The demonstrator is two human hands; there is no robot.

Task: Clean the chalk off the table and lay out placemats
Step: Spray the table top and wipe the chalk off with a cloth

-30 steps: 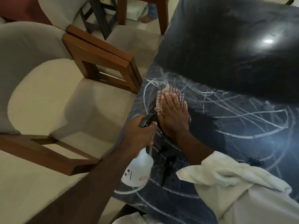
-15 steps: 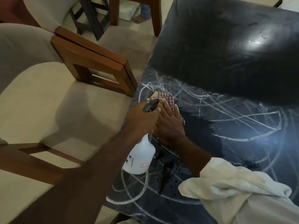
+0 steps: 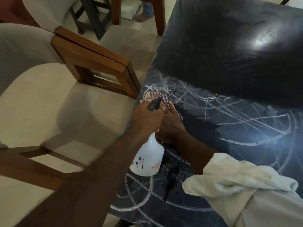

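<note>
The dark table [image 3: 229,66] carries white chalk scribbles [image 3: 237,112] across its near half, while the far half looks wiped. My right hand [image 3: 172,125] presses flat on a checked cloth [image 3: 161,97] near the table's left edge. Above it, my left hand [image 3: 146,120] grips a white spray bottle [image 3: 147,159] by its black trigger head, partly covering the right hand's fingers. Dark wet spatter lies on the table below the bottle. No placemats are in view.
A cushioned wooden chair [image 3: 91,66] stands close to the table's left edge, with a second chair behind it. Pale tiled floor [image 3: 41,112] lies to the left. A person's foot [image 3: 142,15] shows at the top, past a table leg.
My left hand has carried the spray bottle forward and up, over my right hand. The cloth under my right hand has slid a little farther along the table edge.
</note>
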